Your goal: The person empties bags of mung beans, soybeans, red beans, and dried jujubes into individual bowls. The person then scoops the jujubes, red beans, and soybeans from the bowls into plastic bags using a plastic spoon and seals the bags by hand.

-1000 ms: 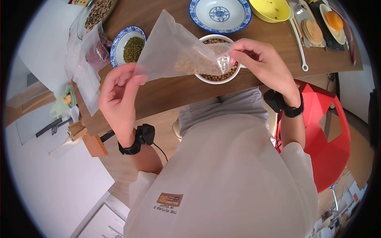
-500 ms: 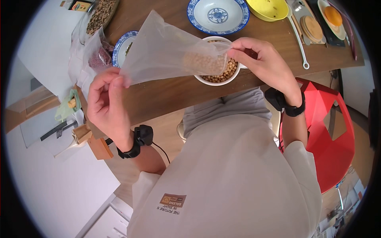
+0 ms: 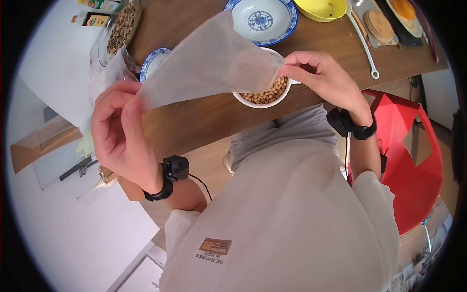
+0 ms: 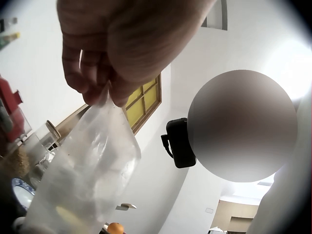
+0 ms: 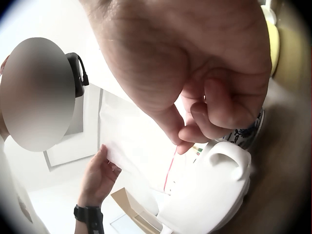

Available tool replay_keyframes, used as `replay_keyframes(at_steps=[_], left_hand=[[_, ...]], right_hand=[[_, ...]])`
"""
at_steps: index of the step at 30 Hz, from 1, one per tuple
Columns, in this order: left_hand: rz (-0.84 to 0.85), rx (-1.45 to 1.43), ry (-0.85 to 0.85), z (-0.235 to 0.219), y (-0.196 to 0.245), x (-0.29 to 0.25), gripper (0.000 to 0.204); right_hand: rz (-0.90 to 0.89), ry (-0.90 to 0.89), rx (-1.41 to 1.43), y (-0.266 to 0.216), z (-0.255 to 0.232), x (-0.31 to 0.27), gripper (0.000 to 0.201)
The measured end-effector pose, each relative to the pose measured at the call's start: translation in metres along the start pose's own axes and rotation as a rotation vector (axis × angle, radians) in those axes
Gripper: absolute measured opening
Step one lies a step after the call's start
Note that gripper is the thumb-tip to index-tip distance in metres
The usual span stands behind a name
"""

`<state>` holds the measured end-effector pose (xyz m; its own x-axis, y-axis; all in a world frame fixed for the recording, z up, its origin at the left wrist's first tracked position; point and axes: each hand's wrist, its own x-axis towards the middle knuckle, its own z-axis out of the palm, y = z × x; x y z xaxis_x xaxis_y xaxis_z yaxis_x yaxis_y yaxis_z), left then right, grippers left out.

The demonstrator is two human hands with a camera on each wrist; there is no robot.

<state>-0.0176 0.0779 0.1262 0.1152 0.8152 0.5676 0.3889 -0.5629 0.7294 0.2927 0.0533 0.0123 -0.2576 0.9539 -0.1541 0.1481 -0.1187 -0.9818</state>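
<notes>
A translucent plastic bag (image 3: 194, 63) stretches between both hands, tilted, its right end over a white handled cup (image 5: 200, 200) of round tan beans (image 3: 272, 95). My left hand (image 3: 121, 136) pinches the bag's left corner between thumb and fingers, clear of the tabletop. With thumb and fingertips, my right hand (image 3: 331, 82) pinches the other end right at the cup's rim. Some beans show faintly through the film there. In the left wrist view the bag hangs from the pinching fingers. The bag hides part of the cup and a small blue-rimmed dish (image 3: 153, 63).
Behind the cup stands a blue-and-white bowl (image 3: 262, 22), beside a yellow bowl (image 3: 321, 9). A long white handle (image 3: 362, 44) lies to the right on the wooden table (image 3: 311, 39). More bagged goods (image 3: 114, 68) sit at the left edge. A red chair (image 3: 413, 160) stands at right.
My left hand has moved left and toward the body, drawing the bag out longer over the small dish. My right hand has stayed near the cup. More beans show uncovered in the cup.
</notes>
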Motion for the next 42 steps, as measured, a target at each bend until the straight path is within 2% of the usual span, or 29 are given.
replay_keyframes(at_steps=[5,11,15,18,20,21,23,25,27,28,29,32,35,37,38,39,41,42], left_hand=[[0.030,0.077,0.011,0.007,0.009,0.001,0.009],[0.088,0.133,0.020,0.008,0.019,-0.001,0.010],[0.158,0.069,0.006,-0.007,0.006,-0.005,0.010],[-0.071,-0.075,0.165,0.001,-0.007,-0.005,0.009],[-0.101,-0.143,0.202,0.000,-0.019,-0.005,0.009],[-0.138,-0.208,0.237,-0.001,-0.027,-0.006,0.009],[-0.143,-0.209,0.235,-0.004,-0.035,-0.010,0.010],[-0.208,-0.333,0.278,0.008,-0.034,-0.015,0.012],[-0.210,-0.376,0.287,0.012,-0.038,-0.018,0.014],[-0.255,-0.390,0.300,0.015,-0.040,-0.020,0.014],[-0.302,-0.401,0.315,0.014,-0.043,-0.023,0.017],[-0.317,-0.496,0.293,0.010,-0.058,-0.033,0.013],[-0.344,-0.545,0.279,0.009,-0.064,-0.048,0.011],[-0.438,-0.561,0.122,0.007,-0.067,-0.057,0.008],[-0.479,-0.489,0.026,0.002,-0.070,-0.061,0.017],[-0.471,-0.492,0.056,0.000,-0.073,-0.064,0.017],[-0.497,-0.340,0.025,0.001,-0.065,-0.061,0.031],[-0.457,-0.385,0.042,0.005,-0.060,-0.056,0.042]], right_hand=[[-0.030,-0.020,0.146,0.012,-0.002,0.000,0.020],[-0.021,-0.010,0.175,0.012,-0.002,-0.001,0.020],[-0.030,0.011,0.219,0.005,-0.005,-0.002,0.020],[-0.049,0.002,0.199,0.006,-0.008,0.003,0.019],[-0.076,-0.007,0.329,0.000,-0.004,0.005,0.035],[-0.089,-0.002,0.325,0.000,0.001,0.007,0.035],[-0.249,0.116,0.451,-0.001,0.013,0.013,0.060],[-0.245,0.117,0.497,-0.013,0.018,0.014,0.063],[-0.277,0.046,0.475,-0.018,0.024,0.018,0.063],[-0.305,0.072,0.394,-0.016,0.026,0.020,0.052],[-0.321,0.070,0.386,-0.018,0.025,0.021,0.052],[-0.251,0.146,0.290,-0.023,0.027,0.023,0.025],[-0.218,0.192,0.317,-0.024,0.027,0.025,0.020],[-0.227,0.214,0.272,-0.027,0.026,0.029,0.016],[-0.234,0.242,0.277,-0.027,0.025,0.032,0.015],[-0.237,0.268,0.282,-0.027,0.023,0.032,0.015],[-0.215,0.222,0.222,-0.035,0.021,0.032,0.014],[-0.196,0.204,0.207,-0.038,0.023,0.031,0.013]])
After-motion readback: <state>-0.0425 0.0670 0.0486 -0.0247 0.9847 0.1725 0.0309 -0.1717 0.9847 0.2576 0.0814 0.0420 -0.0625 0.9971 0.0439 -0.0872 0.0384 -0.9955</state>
